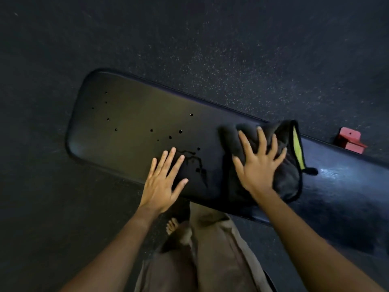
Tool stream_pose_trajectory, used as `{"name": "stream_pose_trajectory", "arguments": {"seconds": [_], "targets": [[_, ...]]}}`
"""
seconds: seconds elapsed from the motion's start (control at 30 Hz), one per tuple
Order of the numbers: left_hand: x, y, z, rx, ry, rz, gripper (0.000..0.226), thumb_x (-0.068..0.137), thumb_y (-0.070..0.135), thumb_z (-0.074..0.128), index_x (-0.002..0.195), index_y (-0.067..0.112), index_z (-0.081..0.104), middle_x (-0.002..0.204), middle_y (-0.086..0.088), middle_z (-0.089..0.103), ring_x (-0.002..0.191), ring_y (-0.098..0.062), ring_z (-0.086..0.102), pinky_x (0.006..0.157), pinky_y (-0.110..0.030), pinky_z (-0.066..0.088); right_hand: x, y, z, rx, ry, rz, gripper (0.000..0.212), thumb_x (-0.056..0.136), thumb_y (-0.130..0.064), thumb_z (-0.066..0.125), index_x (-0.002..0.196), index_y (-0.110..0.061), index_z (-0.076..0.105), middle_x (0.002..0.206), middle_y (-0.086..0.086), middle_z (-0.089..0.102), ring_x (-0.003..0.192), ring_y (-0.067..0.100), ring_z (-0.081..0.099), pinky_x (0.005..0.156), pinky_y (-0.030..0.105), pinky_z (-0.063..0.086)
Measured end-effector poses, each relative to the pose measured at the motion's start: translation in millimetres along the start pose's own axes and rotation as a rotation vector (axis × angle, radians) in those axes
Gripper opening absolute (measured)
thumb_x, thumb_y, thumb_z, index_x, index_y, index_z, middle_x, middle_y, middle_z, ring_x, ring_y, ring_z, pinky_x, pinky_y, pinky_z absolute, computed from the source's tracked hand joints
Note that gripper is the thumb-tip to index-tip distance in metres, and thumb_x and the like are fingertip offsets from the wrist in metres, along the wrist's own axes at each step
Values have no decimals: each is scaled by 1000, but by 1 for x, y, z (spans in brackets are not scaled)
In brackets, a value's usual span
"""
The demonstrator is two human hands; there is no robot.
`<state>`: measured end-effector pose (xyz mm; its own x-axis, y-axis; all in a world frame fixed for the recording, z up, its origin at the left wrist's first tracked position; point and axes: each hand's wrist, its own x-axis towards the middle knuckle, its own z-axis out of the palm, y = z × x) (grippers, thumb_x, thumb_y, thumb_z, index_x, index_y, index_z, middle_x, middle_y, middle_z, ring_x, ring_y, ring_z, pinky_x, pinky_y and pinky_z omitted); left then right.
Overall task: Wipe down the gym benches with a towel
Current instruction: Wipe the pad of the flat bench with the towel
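Dim, soft-focus view (corners darken), glare on bench [328, 172].

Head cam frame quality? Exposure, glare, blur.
Head view: underexposed, so the black towel barely separates from the black bench; a glare patch sits on the bench right of the towel; right hand slightly soft, left hand sharper; floor darkens toward the corners.

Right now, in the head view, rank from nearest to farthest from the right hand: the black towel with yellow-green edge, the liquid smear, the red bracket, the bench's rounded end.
1. Black towel with yellow-green edge: under the right hand, pressed flat.
2. Liquid smear: on the black padded bench, just left.
3. Red bracket: floor beyond the bench, right.
4. Bench's rounded end: far left.
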<state>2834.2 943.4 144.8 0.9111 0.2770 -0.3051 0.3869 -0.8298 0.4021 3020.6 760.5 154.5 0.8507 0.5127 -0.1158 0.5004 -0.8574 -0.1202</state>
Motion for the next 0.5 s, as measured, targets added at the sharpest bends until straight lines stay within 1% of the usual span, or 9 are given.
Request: {"name": "stream_pose_trajectory", "arguments": {"seconds": [0.03,0.07,0.2,0.27,0.3,0.33,0.43,0.47,0.5], "targets": [[1,-1,0,1,5,9,60,97,48,30,149,20,20,158,-5,12,146,-21,6,117,-37,0,4,-25,1,24,-14,49,63,83,-53,42,143,-37,36,154,10,27,137,45,20,104,73,11],[1,-3,1,-1,8,19,59,98,48,30,149,19,20,157,-6,12,145,-22,7,117,-37,1,3,-40,4,24,-39,-11,64,82,-52,43,143,-36,35,155,10,26,137,45,19,104,73,10],[-4,-21,-6,7,5,10,57,99,47,26,149,19,21,157,-5,13,145,-21,8,116,-37,2,-42,-15,12,-64,-81,-725,68,82,-53,51,146,-37,35,156,6,23,140,42,21,109,68,14],[-7,-35,-13,11,0,4,57,99,47,23,149,20,20,157,-4,12,145,-21,7,116,-36,0,-52,14,6,-135,-97,-846,69,82,-55,48,146,-38,32,155,6,26,139,40,26,109,66,15],[-8,-42,-16,12,-2,8,57,100,47,23,149,19,20,157,-4,12,145,-20,6,116,-35,-1,-52,20,4,-157,-88,-794,69,82,-54,47,147,-39,29,154,6,27,138,40,27,109,65,15],[-9,-50,-20,16,-3,19,56,100,47,23,149,19,21,157,-5,12,145,-19,5,117,-34,-2,-49,17,4,-151,-72,-666,69,82,-53,45,147,-41,26,153,6,27,137,40,28,109,65,14],[-10,-69,-27,24,-3,20,56,99,43,28,149,16,23,157,-5,13,146,-18,2,117,-33,-3,-20,-46,8,-34,-14,-42,63,83,-51,41,144,-39,33,154,10,28,137,45,22,105,72,10],[-11,-73,-29,22,3,4,57,98,41,30,148,15,24,157,-5,13,145,-18,3,117,-33,-3,-8,-76,9,21,-13,111,63,83,-51,40,144,-37,35,155,11,28,138,47,20,103,74,9],[-11,-81,-32,22,8,-8,57,98,40,31,148,15,24,157,-6,14,145,-18,4,117,-33,-3,1,-106,12,55,-19,169,63,83,-51,39,144,-36,37,156,11,27,138,49,18,102,75,7]]}}
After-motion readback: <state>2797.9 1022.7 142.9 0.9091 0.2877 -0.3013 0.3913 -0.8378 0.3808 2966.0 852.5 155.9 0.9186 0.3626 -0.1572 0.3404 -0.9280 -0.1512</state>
